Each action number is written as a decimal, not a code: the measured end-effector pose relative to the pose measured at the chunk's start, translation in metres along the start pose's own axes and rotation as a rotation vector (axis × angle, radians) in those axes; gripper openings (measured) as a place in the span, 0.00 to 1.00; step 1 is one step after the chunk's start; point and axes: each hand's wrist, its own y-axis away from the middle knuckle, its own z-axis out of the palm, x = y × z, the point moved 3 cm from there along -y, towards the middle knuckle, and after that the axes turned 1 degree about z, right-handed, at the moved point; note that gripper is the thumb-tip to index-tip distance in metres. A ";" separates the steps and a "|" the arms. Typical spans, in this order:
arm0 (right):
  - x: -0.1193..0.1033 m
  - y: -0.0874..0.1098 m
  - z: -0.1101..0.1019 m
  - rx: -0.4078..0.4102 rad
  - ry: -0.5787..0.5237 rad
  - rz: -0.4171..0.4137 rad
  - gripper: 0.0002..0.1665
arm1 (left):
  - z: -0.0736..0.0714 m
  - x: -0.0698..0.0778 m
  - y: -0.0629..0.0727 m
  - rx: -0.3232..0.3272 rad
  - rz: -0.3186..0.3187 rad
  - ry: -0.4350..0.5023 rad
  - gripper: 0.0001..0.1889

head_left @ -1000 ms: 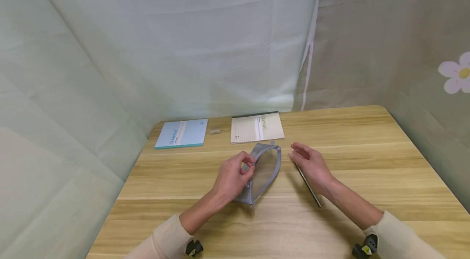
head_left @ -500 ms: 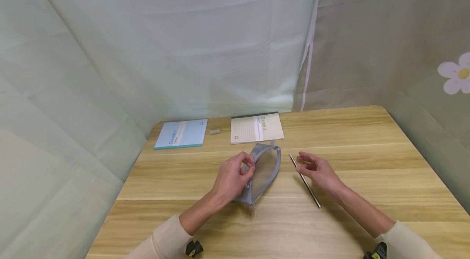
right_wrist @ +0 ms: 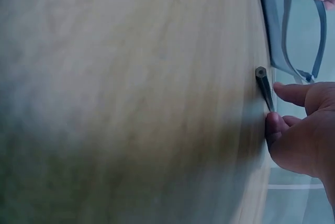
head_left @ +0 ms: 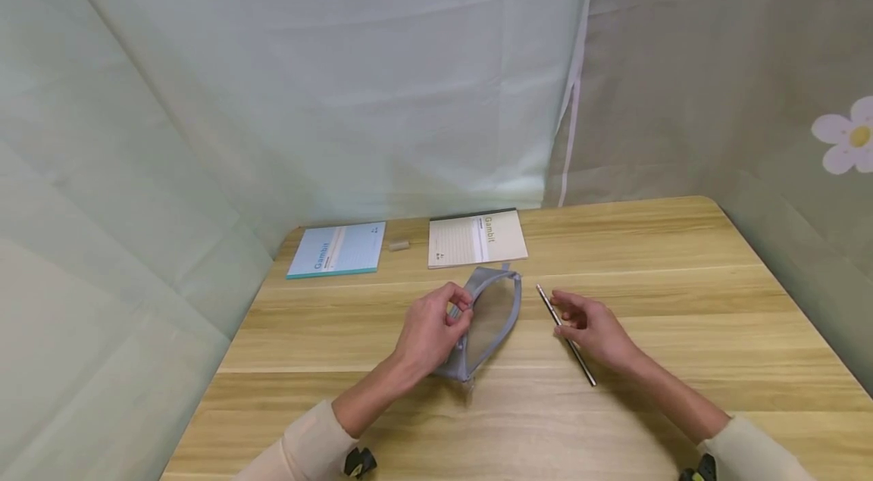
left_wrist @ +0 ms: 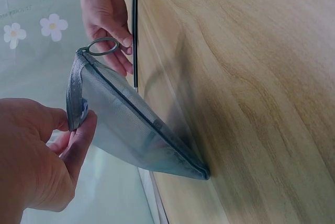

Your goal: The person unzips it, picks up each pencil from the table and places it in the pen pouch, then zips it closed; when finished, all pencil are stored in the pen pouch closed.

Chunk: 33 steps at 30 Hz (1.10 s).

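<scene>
My left hand [head_left: 431,329] pinches the upper edge of a grey mesh zip pouch [head_left: 478,360], which stands with its mouth spread apart. In the left wrist view, thumb and fingers meet on the zip band of the pouch [left_wrist: 120,109], and a ring hangs at its corner. A dark pencil [head_left: 583,366] with a pale end lies slanted on the table to the right of the pouch. My right hand [head_left: 600,329] is at the pencil, its fingers loosely bent. From the right wrist, thumb and forefinger show parted beside the pencil [right_wrist: 263,85], whose hexagonal end faces the camera.
At the back of the wooden table [head_left: 682,299] lie a blue notebook [head_left: 337,248] and a beige notebook [head_left: 477,238]. Between them is a small pale eraser-like block [head_left: 398,245]. Curtains [head_left: 409,87] hang close behind the table and at its sides.
The right hand has drawn back from the pencil's pale end, moving right and toward the person along it. Left hand and pouch have stayed put.
</scene>
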 end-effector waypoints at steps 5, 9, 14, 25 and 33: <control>0.001 0.000 0.001 0.039 0.040 0.014 0.33 | 0.000 -0.001 0.000 0.001 0.001 -0.004 0.08; 0.003 -0.001 0.001 0.067 0.055 0.034 0.31 | 0.000 0.000 0.001 -0.004 -0.004 -0.003 0.08; 0.003 -0.003 0.002 0.102 0.082 0.031 0.31 | 0.000 0.000 0.000 -0.006 -0.008 -0.006 0.08; -0.003 -0.004 0.009 0.196 0.137 0.071 0.33 | -0.001 0.000 0.000 -0.009 -0.006 0.002 0.08; -0.007 -0.006 0.013 0.233 0.187 0.108 0.33 | 0.000 0.000 0.000 -0.008 0.002 0.002 0.09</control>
